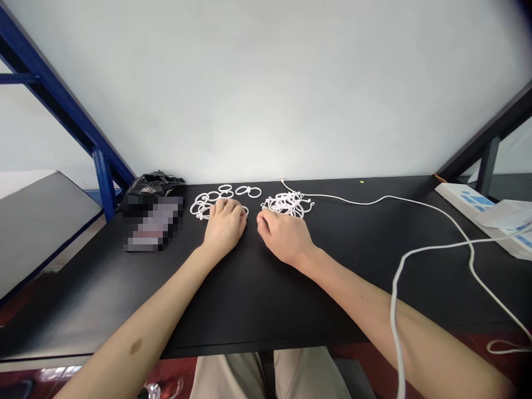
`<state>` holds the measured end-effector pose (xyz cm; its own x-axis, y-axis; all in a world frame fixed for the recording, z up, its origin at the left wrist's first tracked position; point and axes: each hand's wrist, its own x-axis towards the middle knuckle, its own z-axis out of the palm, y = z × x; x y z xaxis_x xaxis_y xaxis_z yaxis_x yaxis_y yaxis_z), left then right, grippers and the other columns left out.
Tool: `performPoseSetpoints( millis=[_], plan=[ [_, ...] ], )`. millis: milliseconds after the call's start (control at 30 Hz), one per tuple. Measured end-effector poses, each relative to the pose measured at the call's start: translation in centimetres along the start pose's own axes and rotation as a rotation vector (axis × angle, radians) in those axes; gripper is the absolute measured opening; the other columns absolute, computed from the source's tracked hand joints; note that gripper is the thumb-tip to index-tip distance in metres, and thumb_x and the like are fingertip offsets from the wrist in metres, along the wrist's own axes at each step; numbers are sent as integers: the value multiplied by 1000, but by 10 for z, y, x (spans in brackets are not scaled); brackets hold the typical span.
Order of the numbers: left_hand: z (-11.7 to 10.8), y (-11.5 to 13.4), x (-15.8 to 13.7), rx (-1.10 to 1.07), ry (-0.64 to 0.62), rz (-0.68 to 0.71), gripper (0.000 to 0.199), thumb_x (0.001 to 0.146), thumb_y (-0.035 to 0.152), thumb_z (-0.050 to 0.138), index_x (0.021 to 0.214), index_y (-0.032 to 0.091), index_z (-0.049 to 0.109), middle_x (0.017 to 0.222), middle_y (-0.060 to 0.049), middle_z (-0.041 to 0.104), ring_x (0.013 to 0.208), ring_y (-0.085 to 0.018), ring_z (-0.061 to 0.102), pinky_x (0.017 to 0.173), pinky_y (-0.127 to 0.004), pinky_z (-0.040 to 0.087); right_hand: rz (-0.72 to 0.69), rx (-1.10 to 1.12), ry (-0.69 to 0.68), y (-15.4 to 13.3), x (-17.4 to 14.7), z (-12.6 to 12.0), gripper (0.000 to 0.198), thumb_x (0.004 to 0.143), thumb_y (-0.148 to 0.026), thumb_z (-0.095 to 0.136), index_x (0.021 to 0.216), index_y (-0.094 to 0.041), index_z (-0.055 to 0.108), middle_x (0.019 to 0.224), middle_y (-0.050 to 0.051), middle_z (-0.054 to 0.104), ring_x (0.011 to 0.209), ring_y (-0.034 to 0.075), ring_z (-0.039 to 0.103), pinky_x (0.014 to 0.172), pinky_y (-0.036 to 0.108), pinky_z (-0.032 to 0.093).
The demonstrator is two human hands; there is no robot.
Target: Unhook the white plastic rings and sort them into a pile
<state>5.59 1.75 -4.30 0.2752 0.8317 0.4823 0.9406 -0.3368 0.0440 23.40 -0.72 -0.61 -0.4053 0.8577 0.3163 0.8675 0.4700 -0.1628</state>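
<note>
My left hand [225,224] lies palm down at the near edge of a loose spread of white plastic rings [213,196], some joined in pairs. Its fingers are curled down, and the arc of a white ring [246,210] shows beside them. Whatever is under those fingers is hidden. My right hand [286,235] is closed, thumb against the bent fingers, just in front of a denser heap of white ring pieces [290,203] with small knobbed ends. I cannot see what, if anything, is in it. A gap of black tabletop separates the two hands.
On the black table [233,299], a black plastic bag [152,183] and a blurred-out flat object [155,224] are at left. A white cable [386,197] runs across the right side and over my right forearm. A white-and-blue box [477,202] stands far right. Behind is a pale wall [266,100].
</note>
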Motion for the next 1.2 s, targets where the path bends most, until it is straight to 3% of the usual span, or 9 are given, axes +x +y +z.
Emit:
performPoseSetpoints(
  millis=[167,267,367,467,600,800,900,1000,1200],
  plan=[
    [-25,16,-28,-314,-3,30,11,93,22,47,89,22,57,101,-6,65,96,-24,51,87,-41,43,-129,-16,-81,-1,-2,0,30,97,-28,43,122,-21,57,104,5,71,79,20,69,58,28,38],
    [-36,22,-33,-489,-18,-38,11,94,25,46,86,23,53,89,-3,61,88,-20,53,79,-34,46,-209,-22,-112,-3,-1,-2,23,98,-30,43,107,-20,62,97,3,68,72,18,66,54,28,34],
    [-42,24,-31,-577,-27,-125,10,93,32,51,91,23,56,90,-2,62,84,-18,55,75,-31,47,-184,-1,-94,-3,-1,-3,26,100,-30,40,95,-18,63,90,3,67,71,17,64,53,28,30],
    [-45,22,-29,-616,-32,-129,12,89,28,54,99,24,57,97,-1,64,85,-17,57,77,-30,47,-145,114,-90,-3,-1,0,31,102,-30,36,90,-18,62,86,2,67,72,15,62,56,27,31],
    [-43,18,-30,-557,-27,-115,14,87,21,48,93,23,60,90,0,67,78,-15,59,67,-26,46,-87,252,-108,-6,-3,6,34,103,-31,33,85,-18,59,81,0,65,69,12,57,58,25,32],
    [-45,18,-27,-574,4,-256,16,90,34,53,90,24,65,76,2,69,63,-13,57,61,-25,45,-74,180,51,-9,-4,4,29,102,-35,37,97,-20,62,92,2,63,79,13,58,62,25,33],
    [-46,19,-25,-581,-15,-300,15,87,32,56,91,23,68,78,1,70,70,-15,61,67,-28,48,-124,175,-12,-10,-3,1,30,100,-34,39,90,-18,63,86,1,63,71,12,56,59,25,32],
    [-43,15,-23,-604,12,-337,21,81,27,63,100,24,68,97,-2,72,89,-19,62,77,-31,49,-164,178,-65,-11,-3,-1,28,98,-31,42,84,-18,62,79,0,63,64,11,52,57,25,29],
    [-30,1,-17,-722,83,-500,32,79,38,68,107,23,64,116,-6,66,100,-21,60,77,-32,50,-80,152,21,-16,-3,-2,28,95,-28,41,77,-17,60,73,0,62,59,10,48,54,25,25]
  ],
)
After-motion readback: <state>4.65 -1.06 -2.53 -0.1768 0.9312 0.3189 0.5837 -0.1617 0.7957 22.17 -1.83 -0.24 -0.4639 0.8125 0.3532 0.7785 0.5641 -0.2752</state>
